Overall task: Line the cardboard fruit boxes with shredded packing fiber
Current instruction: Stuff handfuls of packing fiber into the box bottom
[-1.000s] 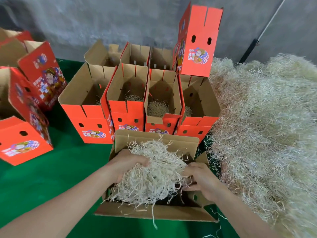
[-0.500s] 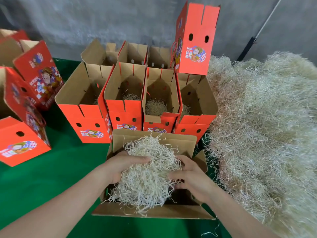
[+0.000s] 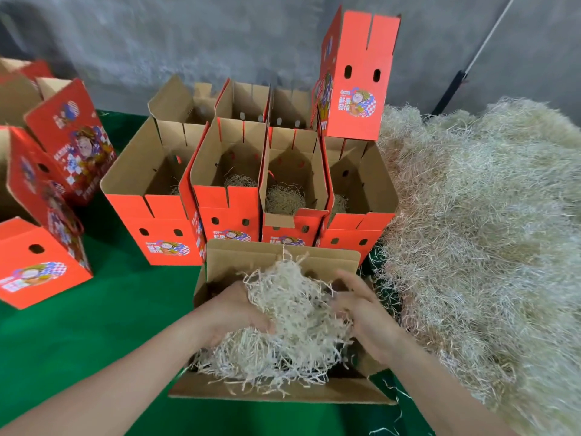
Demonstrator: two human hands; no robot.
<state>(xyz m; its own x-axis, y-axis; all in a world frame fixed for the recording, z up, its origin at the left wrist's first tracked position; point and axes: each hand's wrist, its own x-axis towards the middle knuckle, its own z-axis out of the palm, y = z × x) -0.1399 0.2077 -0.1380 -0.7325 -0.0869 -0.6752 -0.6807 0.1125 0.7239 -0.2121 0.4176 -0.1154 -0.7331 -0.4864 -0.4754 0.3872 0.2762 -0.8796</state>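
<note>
An open cardboard fruit box [image 3: 283, 258] stands right in front of me on the green cloth, flaps spread. A wad of pale shredded fiber [image 3: 292, 316] sits in its mouth, spilling over the near edge. My left hand [image 3: 239, 309] grips the wad's left side with curled fingers. My right hand [image 3: 361, 313] presses against its right side, fingers partly blurred and half buried in the strands. The box's bottom is hidden under the fiber.
A big heap of loose fiber [image 3: 487, 231] fills the right side. Behind the near box stand several open red boxes [image 3: 226, 190] with a little fiber inside, one red box [image 3: 355, 77] stacked on top. More red boxes [image 3: 41, 247] lie at left on the green cloth [image 3: 110, 309].
Both hands have pushed the fiber wad lower into the near box and moved closer around it. The camera view shifted slightly.
</note>
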